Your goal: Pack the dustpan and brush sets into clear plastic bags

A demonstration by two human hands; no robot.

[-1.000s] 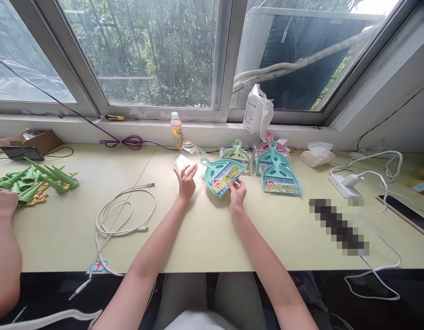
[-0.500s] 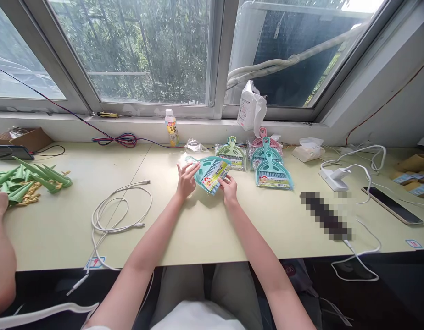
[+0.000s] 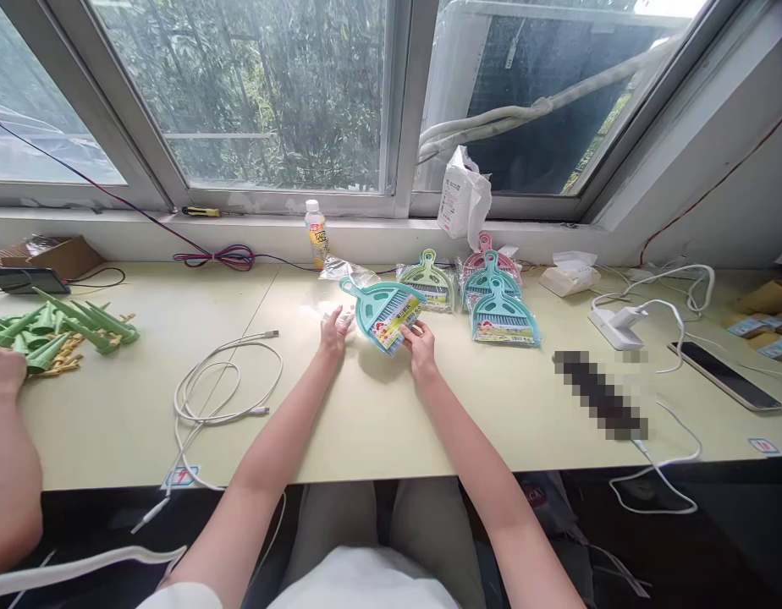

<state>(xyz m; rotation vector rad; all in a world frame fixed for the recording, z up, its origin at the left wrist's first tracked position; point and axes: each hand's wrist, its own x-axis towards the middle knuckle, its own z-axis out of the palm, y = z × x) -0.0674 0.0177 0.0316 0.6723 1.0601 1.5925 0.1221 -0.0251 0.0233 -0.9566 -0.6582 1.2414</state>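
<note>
A teal dustpan-and-brush set [image 3: 388, 315] with a yellow label is tilted above the pale table [image 3: 366, 423]. My right hand [image 3: 420, 345] grips its lower right edge, thumb and fingers closed on it. Left of the set, my left hand [image 3: 335, 331] is closed around clear plastic wrap, whose crinkled top [image 3: 346, 271] rises behind the dustpan. To the right lie more wrapped sets: a green one [image 3: 428, 279], a pink one [image 3: 486, 254] and two teal ones, the nearest [image 3: 505, 320] in front.
White cables [image 3: 229, 381] coil at the left, near green cones [image 3: 45, 334] and another person's hand [image 3: 3, 372]. A bottle [image 3: 316, 235] stands at the back. At right are a tissue pack [image 3: 569, 272], a charger [image 3: 616, 328] and a phone [image 3: 724, 376].
My left hand has moved off the dustpan, slightly left and down, with the plastic wrap. The wrap now stands higher behind the set, and the dustpan's handle is bare.
</note>
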